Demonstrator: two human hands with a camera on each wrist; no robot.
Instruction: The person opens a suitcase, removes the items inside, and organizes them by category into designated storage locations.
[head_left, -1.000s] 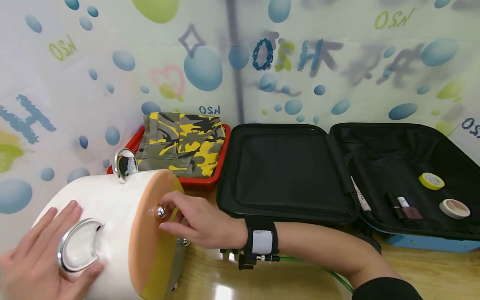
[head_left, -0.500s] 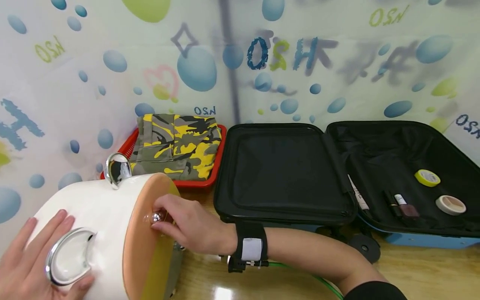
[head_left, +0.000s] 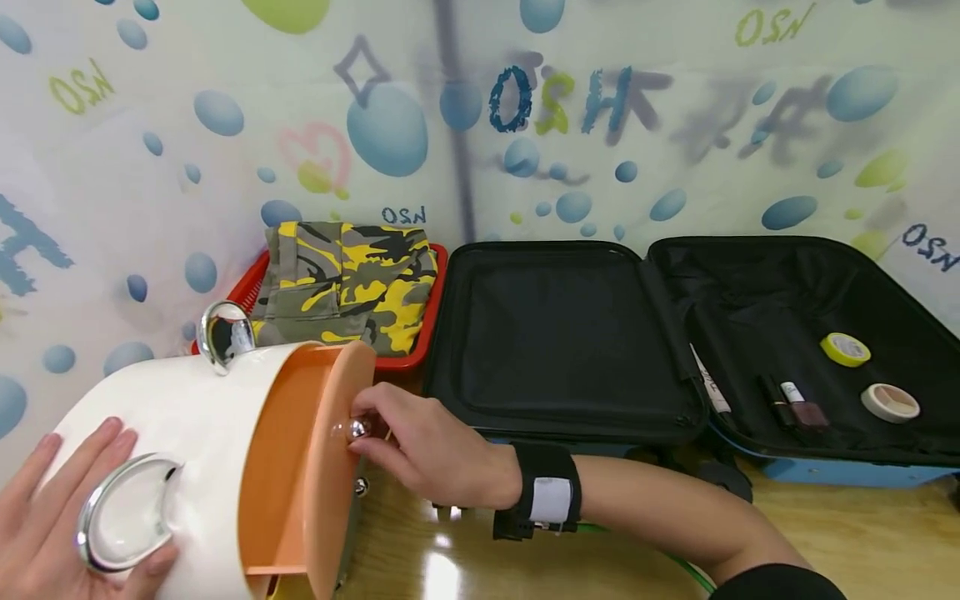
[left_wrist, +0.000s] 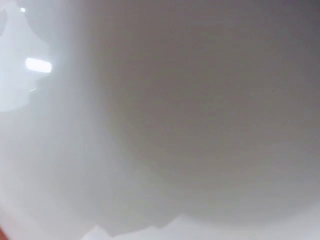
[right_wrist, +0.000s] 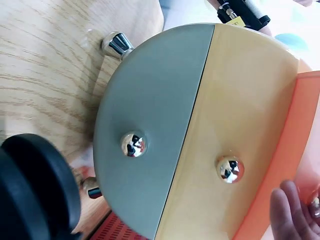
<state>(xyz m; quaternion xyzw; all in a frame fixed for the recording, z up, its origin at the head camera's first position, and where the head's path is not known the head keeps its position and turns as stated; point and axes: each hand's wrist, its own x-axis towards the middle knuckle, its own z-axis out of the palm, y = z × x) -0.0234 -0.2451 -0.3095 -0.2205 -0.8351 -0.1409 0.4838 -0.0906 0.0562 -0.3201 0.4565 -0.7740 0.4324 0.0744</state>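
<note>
A white rounded cabinet (head_left: pixel 198 408) with a shiny metal ring (head_left: pixel 86 521) stands at the left in the head view. My left hand (head_left: pixel 52 525) rests on its white shell, fingers extended beside the ring. The orange drawer (head_left: pixel 326 500) is partly out, and its interior shows. Its round metal knob (head_left: pixel 360 428) is pinched by the thumb and fingers of my right hand (head_left: pixel 427 450). The right wrist view shows the yellow drawer (right_wrist: pixel 220 115) and grey drawer (right_wrist: pixel 150 95), both closed. Only the glossy white shell (left_wrist: pixel 150 125) fills the left wrist view.
A red basket (head_left: pixel 431 333) behind the cabinet holds folded camouflage clothing (head_left: pixel 345 283). An open black-lined suitcase (head_left: pixel 555 333) lies to the right. Yellow tape (head_left: pixel 846 349), a pale round item (head_left: pixel 890 403) and a small bottle (head_left: pixel 804 406) lie in its right half.
The orange drawer was closed and has slid out to the right, with my right hand on its knob. My left hand stays on the cabinet.
</note>
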